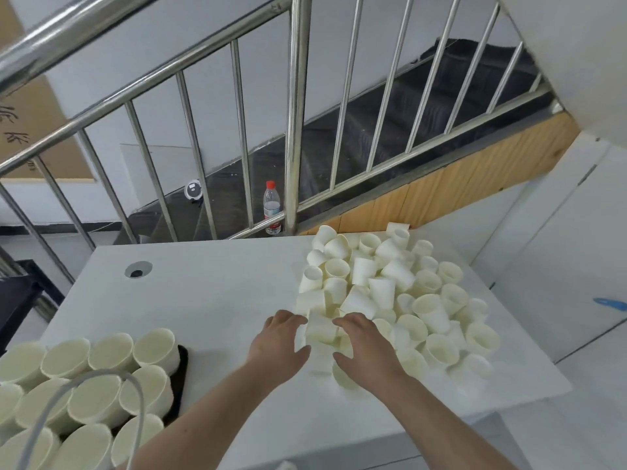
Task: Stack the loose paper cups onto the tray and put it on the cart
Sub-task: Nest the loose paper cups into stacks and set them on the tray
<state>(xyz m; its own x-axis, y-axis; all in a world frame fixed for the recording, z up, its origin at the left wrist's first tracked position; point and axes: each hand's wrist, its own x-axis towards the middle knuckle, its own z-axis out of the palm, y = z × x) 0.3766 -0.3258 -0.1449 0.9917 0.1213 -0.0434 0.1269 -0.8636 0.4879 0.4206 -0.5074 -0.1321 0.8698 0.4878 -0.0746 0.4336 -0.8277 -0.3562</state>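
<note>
A heap of loose white paper cups covers the right half of the white table, some upright, some tipped over. My left hand and my right hand reach into the heap's near-left edge, fingers spread on either side of one lying cup. Neither hand visibly grips it. At the lower left a black tray carries several stacks of cups, open ends up.
A steel stair railing rises just behind the table, with a red-capped water bottle on the stairs beyond it. The table has a round cable hole. A white cord loops over the tray. White panels stand at right.
</note>
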